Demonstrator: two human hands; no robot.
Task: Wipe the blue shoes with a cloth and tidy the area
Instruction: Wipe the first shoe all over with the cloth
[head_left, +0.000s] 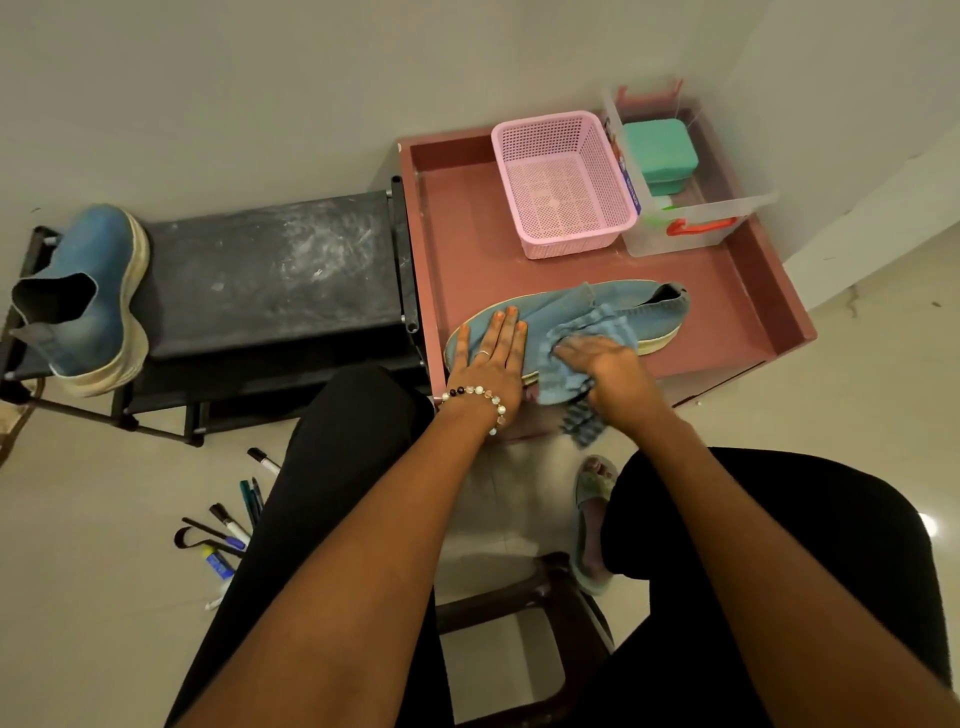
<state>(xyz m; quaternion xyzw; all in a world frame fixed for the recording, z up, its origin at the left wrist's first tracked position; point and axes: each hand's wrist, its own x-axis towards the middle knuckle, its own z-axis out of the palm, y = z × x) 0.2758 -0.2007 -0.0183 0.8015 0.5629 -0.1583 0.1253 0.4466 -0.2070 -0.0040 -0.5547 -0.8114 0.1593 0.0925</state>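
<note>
Right hand (605, 371): fingers bunched on the cloth (582, 338), pressing it against the shoe (566, 312). Left hand (488, 358): flat, fingers straight, on the shoe's toe. Shoe: on its side in the tray (727, 291), near edge. Second shoe (88, 296): on the rack (270, 270), left of the tray.

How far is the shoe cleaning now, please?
Nothing looks finished. In hand: left hand steadies one blue shoe while right hand wipes it with the cloth. Left: the second shoe on the black rack, and pens on the floor.
</note>
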